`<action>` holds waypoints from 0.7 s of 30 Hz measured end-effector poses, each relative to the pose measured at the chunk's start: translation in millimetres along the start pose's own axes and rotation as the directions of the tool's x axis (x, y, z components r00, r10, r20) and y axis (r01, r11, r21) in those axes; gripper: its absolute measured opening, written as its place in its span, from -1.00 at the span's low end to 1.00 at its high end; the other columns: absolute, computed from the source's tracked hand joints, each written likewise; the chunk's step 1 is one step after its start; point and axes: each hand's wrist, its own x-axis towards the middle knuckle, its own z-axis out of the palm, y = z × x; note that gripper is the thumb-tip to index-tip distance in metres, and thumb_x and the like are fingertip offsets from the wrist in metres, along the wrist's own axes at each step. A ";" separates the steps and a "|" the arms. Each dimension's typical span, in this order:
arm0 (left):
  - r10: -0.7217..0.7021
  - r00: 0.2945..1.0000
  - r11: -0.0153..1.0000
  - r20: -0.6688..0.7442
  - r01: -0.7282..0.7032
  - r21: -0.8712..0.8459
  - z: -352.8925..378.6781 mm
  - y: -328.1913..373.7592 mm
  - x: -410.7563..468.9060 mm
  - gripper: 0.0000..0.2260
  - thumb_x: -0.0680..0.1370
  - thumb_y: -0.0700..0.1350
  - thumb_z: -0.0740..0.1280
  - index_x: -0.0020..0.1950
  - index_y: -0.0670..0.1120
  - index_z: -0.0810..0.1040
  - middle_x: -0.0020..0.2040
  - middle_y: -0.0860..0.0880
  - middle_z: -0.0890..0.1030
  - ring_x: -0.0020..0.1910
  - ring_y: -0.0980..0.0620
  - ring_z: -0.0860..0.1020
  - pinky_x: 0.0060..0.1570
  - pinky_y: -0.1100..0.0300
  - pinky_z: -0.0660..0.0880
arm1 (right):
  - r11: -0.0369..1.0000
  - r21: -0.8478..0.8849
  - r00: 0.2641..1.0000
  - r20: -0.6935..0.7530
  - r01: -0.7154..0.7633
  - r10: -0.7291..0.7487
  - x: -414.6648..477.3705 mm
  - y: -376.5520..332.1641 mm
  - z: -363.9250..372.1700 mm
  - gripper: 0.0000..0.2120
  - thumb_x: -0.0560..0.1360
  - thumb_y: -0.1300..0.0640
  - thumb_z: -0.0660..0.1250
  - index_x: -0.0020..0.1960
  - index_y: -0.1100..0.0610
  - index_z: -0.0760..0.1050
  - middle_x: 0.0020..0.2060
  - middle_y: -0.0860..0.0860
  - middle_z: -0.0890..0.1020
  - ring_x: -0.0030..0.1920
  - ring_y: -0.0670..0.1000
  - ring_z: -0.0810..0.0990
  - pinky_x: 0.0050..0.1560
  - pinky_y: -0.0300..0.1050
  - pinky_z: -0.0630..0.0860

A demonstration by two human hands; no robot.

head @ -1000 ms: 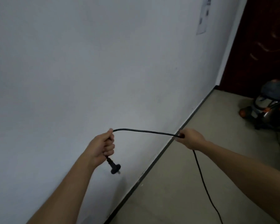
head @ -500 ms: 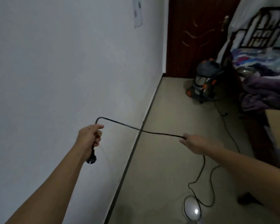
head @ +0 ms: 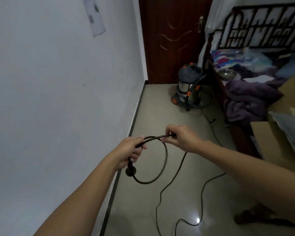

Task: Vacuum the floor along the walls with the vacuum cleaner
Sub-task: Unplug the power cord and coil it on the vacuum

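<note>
Vacuum cord [head: 162, 174] now looped, hands closer, left fingers [head: 138, 150] and right fingers [head: 169, 133] both pinching it.

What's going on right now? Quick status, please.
Left hand and right hand both closed on the power cord, one loop formed. Vacuum cleaner parked by the door. Slack cord across the floor.

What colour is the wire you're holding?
Black. The cord looped between both hands shows best in the head view.

Surfaces: glossy tile, matt plaster, carved wood

The beige tiled floor [head: 182, 198] shone glossy; the white plaster wall [head: 54, 92] looked matt; at one o'clock, the dark carved wooden door [head: 174, 40] was smooth, the vacuum's steel drum [head: 183, 90] gleaming, the purple cloth blanket [head: 249, 99] rumpled.
</note>
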 end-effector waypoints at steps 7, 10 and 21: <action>0.190 0.963 0.896 -0.191 -0.250 -0.367 -50.2 84.3 35.1 -0.69 0.63 0.00 0.15 -0.29 -0.08 0.37 -0.65 0.11 0.14 -0.70 0.19 0.09 -0.60 0.38 -0.03 | 0.775 -0.004 0.765 0.159 -0.632 0.625 -11.9 161.0 34.4 -0.75 0.62 0.08 0.24 -0.21 0.13 0.41 -0.23 0.11 0.52 -0.16 0.07 0.53 -0.23 -0.14 0.31; 0.266 0.921 0.912 -0.285 -0.336 -0.235 -94.2 104.0 43.0 -0.69 0.63 0.02 0.17 -0.27 -0.08 0.41 -0.64 0.09 0.17 -0.68 0.17 0.11 -0.60 0.36 0.01 | 0.547 0.123 0.560 0.216 -0.828 0.799 -39.0 211.2 44.9 -0.74 0.64 0.10 0.22 -0.15 0.23 0.47 -0.18 0.17 0.58 -0.06 0.16 0.59 -0.07 -0.06 0.44; 0.292 0.874 0.922 -0.388 -0.150 0.356 -111.2 73.8 124.9 -0.70 0.64 -0.10 0.20 -0.19 -0.21 0.58 -0.15 -0.19 0.65 -0.14 -0.14 0.62 -0.09 0.04 0.54 | 0.963 0.053 0.964 0.044 -0.263 0.261 75.5 65.6 -56.7 -0.82 0.56 -0.13 0.29 -0.10 -0.05 0.43 -0.29 -0.01 0.57 -0.27 0.00 0.54 -0.22 -0.03 0.46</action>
